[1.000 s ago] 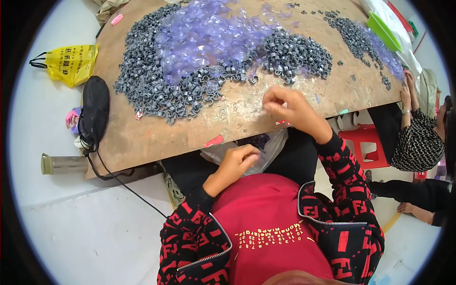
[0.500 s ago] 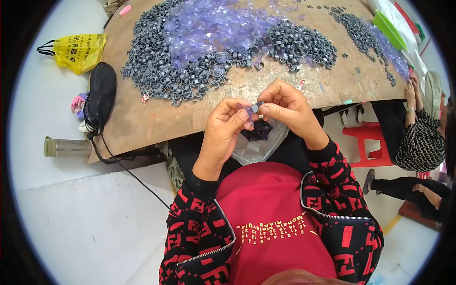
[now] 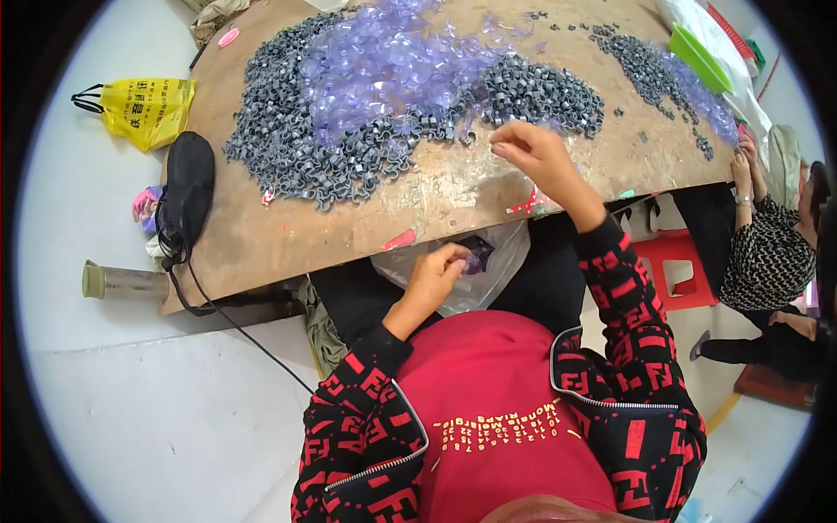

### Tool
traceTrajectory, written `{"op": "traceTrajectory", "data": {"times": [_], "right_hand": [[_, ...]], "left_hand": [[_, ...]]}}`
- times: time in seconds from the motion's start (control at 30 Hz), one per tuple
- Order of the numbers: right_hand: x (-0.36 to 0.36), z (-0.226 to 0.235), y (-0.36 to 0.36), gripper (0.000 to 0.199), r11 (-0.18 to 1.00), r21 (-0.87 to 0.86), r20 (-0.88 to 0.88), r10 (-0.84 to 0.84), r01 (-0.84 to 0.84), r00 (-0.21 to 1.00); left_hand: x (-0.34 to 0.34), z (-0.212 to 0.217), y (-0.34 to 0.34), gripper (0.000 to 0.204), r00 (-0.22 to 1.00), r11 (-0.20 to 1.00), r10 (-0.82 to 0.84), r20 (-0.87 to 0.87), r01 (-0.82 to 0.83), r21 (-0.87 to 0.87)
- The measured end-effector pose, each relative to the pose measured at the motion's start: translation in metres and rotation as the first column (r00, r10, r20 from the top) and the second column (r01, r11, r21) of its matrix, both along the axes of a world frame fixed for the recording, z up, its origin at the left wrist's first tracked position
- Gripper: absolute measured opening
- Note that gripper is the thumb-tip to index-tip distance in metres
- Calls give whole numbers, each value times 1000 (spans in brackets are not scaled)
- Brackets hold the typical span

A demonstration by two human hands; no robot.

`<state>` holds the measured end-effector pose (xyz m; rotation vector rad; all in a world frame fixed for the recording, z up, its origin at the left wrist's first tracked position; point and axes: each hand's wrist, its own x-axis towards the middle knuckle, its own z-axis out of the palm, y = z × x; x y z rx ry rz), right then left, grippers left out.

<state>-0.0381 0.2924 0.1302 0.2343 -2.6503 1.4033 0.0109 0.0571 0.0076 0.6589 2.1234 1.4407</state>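
Right now the person's right hand is reaching out over the wooden table, its fingertips pinched narrowly together at the near edge of the heap of small grey clips; whether a clip is caught between them, I cannot tell. The heap is spreading from about ten o'clock to one o'clock of that hand, with a drift of clear purple plastic pieces lying over its middle.

The left hand is hanging below the table edge, at about seven o'clock from the right hand, fingers curled loosely at the mouth of a clear plastic bag, beside a dark purple piece inside it.

A black pouch with its cord is lying at the table's nine o'clock end, and a yellow bag is sitting on the floor beyond. Another person's hand is resting at the three o'clock edge.
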Motion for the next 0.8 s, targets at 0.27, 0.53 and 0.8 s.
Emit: {"op": "traceTrajectory", "data": {"times": [0.27,0.53,0.8], "right_hand": [[-44,-43,0,18,900,431,-353,113,55,929],[-32,-39,-16,15,954,294,-284,32,55,958],[-20,-34,-12,14,982,-156,-15,-115,111,993]], "left_hand": [[-23,98,-5,31,977,977,-212,-26,211,-38],[-164,103,-61,17,479,809,307,-823,-587,-40],[-184,84,-60,19,472,760,278,-837,-641,-110]]}}
